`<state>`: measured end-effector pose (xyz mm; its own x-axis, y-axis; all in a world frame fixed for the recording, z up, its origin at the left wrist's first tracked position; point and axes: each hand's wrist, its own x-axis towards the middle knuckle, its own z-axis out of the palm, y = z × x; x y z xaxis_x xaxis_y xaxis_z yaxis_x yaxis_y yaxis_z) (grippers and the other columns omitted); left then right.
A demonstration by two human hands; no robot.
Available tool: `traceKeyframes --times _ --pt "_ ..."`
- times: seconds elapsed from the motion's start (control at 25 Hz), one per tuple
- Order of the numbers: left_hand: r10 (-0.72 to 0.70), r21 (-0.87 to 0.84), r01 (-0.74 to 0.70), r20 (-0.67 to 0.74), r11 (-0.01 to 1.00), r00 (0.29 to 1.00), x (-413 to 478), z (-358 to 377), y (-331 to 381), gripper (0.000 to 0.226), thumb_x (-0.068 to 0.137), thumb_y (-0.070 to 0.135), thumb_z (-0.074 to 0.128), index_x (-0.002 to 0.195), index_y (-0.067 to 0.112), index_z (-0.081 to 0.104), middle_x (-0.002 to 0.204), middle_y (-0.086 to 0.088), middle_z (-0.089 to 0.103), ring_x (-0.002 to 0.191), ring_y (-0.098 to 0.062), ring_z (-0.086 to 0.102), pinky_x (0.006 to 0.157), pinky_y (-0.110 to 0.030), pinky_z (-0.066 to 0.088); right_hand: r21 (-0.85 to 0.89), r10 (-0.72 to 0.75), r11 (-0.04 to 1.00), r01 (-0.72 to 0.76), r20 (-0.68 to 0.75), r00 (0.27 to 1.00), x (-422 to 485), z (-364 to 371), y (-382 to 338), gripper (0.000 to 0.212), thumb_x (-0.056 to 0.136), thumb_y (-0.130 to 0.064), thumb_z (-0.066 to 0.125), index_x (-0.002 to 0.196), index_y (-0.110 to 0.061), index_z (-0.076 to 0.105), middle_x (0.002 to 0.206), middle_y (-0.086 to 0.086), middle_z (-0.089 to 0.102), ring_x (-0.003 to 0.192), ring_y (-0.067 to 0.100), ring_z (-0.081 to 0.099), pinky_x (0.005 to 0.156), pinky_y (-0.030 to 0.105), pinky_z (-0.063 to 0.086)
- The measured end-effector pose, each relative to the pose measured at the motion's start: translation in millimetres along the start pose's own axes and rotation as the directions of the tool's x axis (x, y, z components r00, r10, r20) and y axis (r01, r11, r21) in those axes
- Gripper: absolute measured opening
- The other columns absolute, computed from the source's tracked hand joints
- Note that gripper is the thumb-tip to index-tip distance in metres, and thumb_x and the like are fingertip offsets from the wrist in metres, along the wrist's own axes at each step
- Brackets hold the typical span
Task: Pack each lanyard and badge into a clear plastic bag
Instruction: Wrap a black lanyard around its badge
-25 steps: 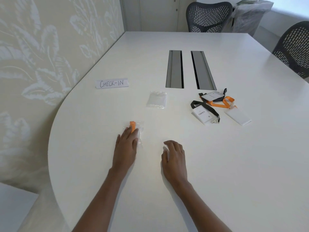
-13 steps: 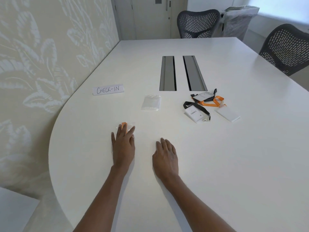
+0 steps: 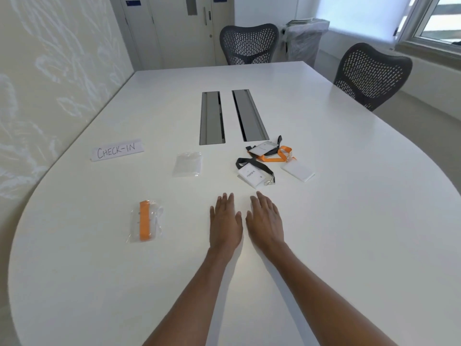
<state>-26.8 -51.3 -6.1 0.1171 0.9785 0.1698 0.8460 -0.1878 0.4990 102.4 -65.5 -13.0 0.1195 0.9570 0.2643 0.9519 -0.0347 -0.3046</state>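
Left hand (image 3: 225,221) and right hand (image 3: 265,218) lie flat on the white table (image 3: 349,221), fingers straight, holding nothing. 1 packed bag (image 3: 146,221) with an orange lanyard lies to the left. Beyond, 3 loose badges (image 3: 252,176) with lanyards and the empty bags (image 3: 187,164) wait, not yet packed.

A white rounded surface (image 3: 349,233) with two grey cable hatches (image 3: 212,118) runs along a leaf-patterned wall (image 3: 50,71). A dark mesh chair (image 3: 249,43) stands at the far end and a second mesh chair (image 3: 371,73) on the right. Pale doors (image 3: 179,31) are behind, and a bright window (image 3: 436,21) is at upper right.

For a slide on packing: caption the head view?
Open, empty left hand and right hand; one bagged orange lanyard on the table, spare clear bags and loose lanyards with badges ahead.
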Motion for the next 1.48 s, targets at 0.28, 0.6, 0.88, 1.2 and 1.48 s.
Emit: traceKeyframes --times 0.28,0.6,0.88,1.2,1.48 --pt "-0.004 0.188 0.007 -0.018 0.982 1.0 19 31 10 0.054 0.112 0.031 0.029 0.164 0.018 0.033 0.175 -0.006 0.026 0.164 -0.021 0.015 0.133 -0.05 0.008 -0.022 0.009 1.0 -0.009 0.018 1.0 55 4 21 0.052 0.103 -0.031 0.052 0.151 -0.01 0.046 0.163 0.016 0.041 0.151 0.033 0.038 0.123 0.043 0.033" --pt "-0.008 0.177 0.019 -0.065 0.984 0.998 20 36 10 0.053 0.108 0.031 0.036 0.16 0.018 0.043 0.171 -0.007 0.035 0.162 -0.022 0.024 0.132 -0.052 0.013 -0.094 0.099 0.991 -0.097 0.023 0.995 101 18 23 0.051 0.102 -0.046 0.049 0.141 -0.012 0.047 0.146 0.013 0.051 0.139 0.033 0.042 0.119 0.048 0.027" --pt "-0.016 0.056 0.024 -0.139 0.998 0.99 21 32 8 0.05 0.111 0.03 0.037 0.158 0.015 0.043 0.168 -0.006 0.041 0.158 -0.021 0.031 0.132 -0.047 0.019 0.062 0.033 0.998 -0.032 -0.025 0.999 89 12 27 0.054 0.096 -0.053 0.062 0.132 -0.014 0.05 0.126 0.008 0.057 0.119 0.03 0.052 0.106 0.044 0.034" --pt "-0.492 -0.729 0.225 -0.173 0.647 0.853 8 -8 3 0.049 0.108 0.031 0.055 0.155 0.023 0.044 0.143 -0.004 0.064 0.118 -0.019 0.065 0.094 -0.032 0.055 0.242 -0.415 0.871 0.427 -0.099 0.904 38 6 16 0.058 0.097 -0.067 0.059 0.128 -0.019 0.05 0.125 -0.001 0.054 0.111 0.021 0.051 0.102 0.031 0.037" --pt "-0.567 -0.907 0.205 -0.044 0.368 0.823 -13 -34 -3 0.022 0.097 0.01 0.064 0.117 0.018 0.068 0.115 -0.011 0.073 0.107 -0.035 0.072 0.079 -0.046 0.064 0.374 -0.329 0.878 0.3 0.016 0.944 8 -7 16 0.084 0.088 -0.05 0.074 0.158 -0.028 0.032 0.157 -0.009 0.044 0.139 0.011 0.035 0.116 0.029 0.03"
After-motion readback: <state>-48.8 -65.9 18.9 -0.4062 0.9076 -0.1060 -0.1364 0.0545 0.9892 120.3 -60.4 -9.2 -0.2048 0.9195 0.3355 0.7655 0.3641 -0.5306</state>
